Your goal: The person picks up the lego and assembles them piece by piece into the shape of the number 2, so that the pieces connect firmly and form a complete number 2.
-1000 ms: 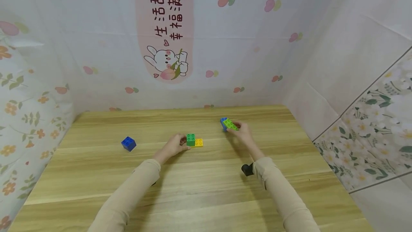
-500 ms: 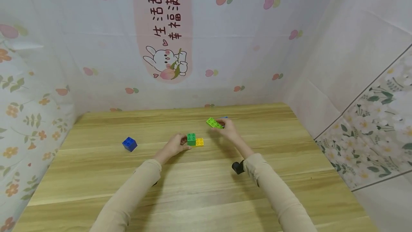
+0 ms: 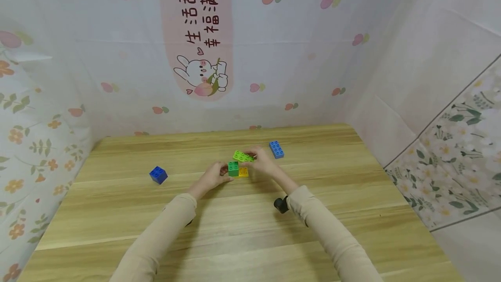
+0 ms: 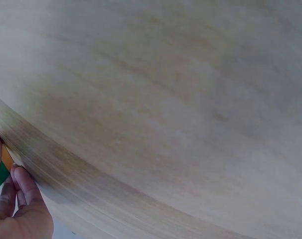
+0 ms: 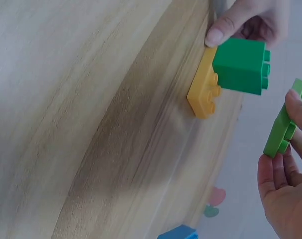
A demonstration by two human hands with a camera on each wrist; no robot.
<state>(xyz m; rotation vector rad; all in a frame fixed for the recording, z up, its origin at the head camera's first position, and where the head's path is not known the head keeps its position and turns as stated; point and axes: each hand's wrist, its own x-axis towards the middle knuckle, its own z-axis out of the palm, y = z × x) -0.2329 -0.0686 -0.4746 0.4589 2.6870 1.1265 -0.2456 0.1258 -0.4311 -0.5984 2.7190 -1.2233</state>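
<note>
Above green block (image 3: 233, 169), lime plate (image 3: 243, 156) newly arrived

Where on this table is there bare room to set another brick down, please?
The near half of the wooden table, between the sleeves, is bare, as is the stretch between the blue cube and the left hand. It is crowded around the green-and-yellow stack, where the right hand holds the lime plate.

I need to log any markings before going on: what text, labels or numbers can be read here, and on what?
"生活甜甜": left column on the pink banner on the back wall, its top cut off by the frame.
"幸福满满": right column on the same banner, also cut at the top.
Bricks and table: no readable print.
</note>
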